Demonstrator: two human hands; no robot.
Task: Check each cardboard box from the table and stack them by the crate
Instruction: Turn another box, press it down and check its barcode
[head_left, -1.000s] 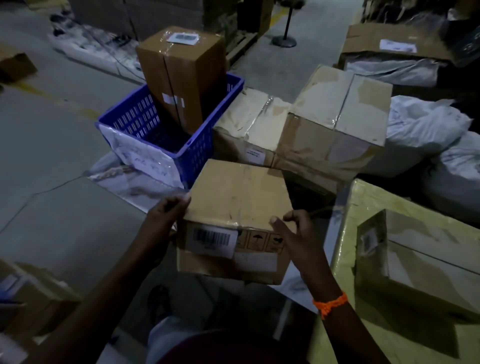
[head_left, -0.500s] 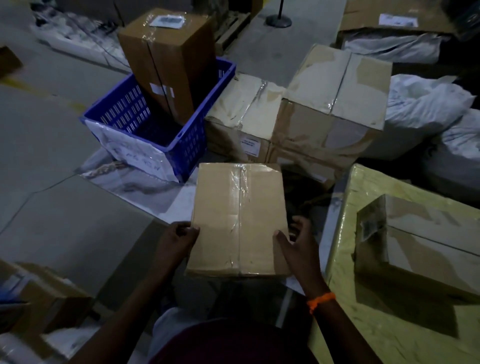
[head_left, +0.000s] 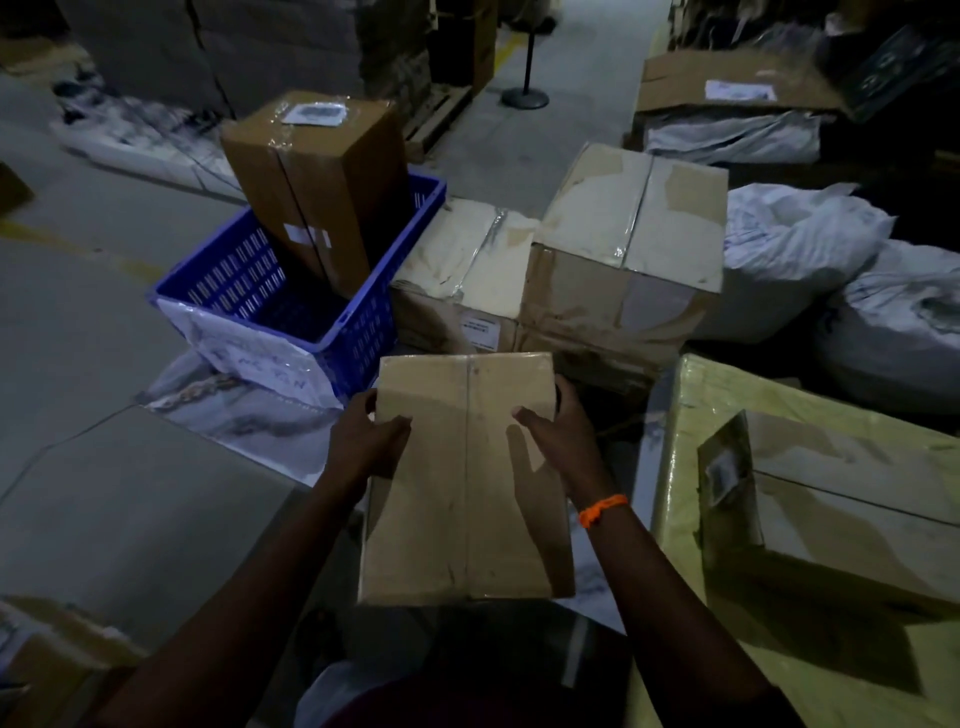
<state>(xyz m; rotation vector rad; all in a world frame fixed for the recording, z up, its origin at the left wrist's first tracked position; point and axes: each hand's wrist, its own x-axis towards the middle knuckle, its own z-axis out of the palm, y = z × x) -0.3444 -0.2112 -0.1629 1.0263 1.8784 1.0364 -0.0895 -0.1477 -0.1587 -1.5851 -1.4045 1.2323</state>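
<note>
Cardboard box (head_left: 465, 478) hangs in mid-air in front of the person, its long axis pointing away from the body toward the blue crate (head_left: 311, 306). The left hand (head_left: 366, 441) and right hand (head_left: 558, 431) clamp its far end from opposite sides, thumbs on top. The stacked boxes (head_left: 597, 260) beside the crate lie ahead and slightly right, so the right hand is likely nearer; the yellow table (head_left: 727, 670) is at the right.

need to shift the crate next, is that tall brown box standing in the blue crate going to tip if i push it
Probably yes. The tall brown cardboard box already stands tilted inside the blue plastic crate, rising well above its rim, so a shove could topple it. It looks stiff, with square, undented edges. Its clear tape wrap may be slippery to hold. Weight cannot be judged.
</note>
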